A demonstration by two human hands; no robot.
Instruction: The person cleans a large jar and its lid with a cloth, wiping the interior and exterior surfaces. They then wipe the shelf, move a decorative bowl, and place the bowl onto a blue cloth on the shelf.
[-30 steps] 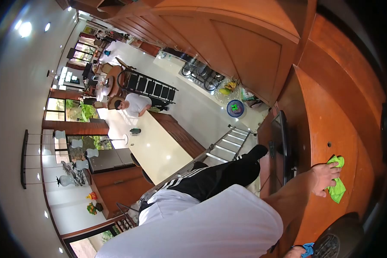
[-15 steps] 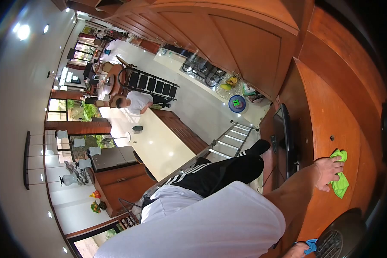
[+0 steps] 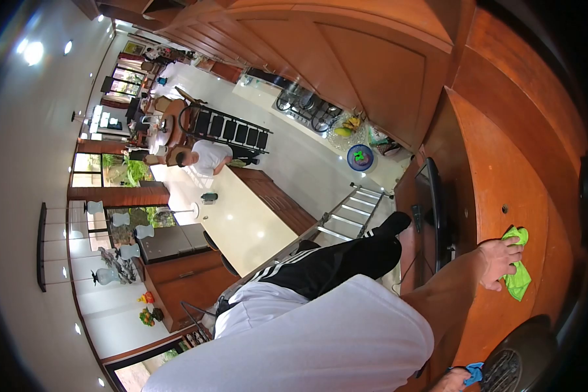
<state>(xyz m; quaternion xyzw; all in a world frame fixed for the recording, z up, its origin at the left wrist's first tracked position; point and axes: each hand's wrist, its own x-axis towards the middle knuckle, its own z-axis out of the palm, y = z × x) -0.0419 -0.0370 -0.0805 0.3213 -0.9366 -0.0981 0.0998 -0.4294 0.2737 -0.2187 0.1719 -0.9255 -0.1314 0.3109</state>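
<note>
My left hand (image 3: 496, 261) presses a bright green cloth (image 3: 518, 281) against an orange-brown wooden surface (image 3: 503, 170). Its fingers curl over the cloth, and part of the fabric sticks out past them. At the bottom edge, my right hand (image 3: 449, 381) is only partly in view, with a blue cloth (image 3: 474, 373) bunched at its fingers. A small dark round hole (image 3: 504, 209) shows in the wood near the green cloth. Beside my right hand sits a dark rounded object with a ribbed face (image 3: 502, 369).
A flat black screen (image 3: 431, 209) stands beside my left forearm. Below me is a metal ladder (image 3: 351, 212). Across the room, a person in a white shirt (image 3: 209, 157) leans at a pale island counter (image 3: 248, 228). A fruit bowl (image 3: 346, 134) and a stove (image 3: 300, 108) are along the far counter.
Both hands and both cloths look to be in the same places. Only the camera's view has shifted very slightly.
</note>
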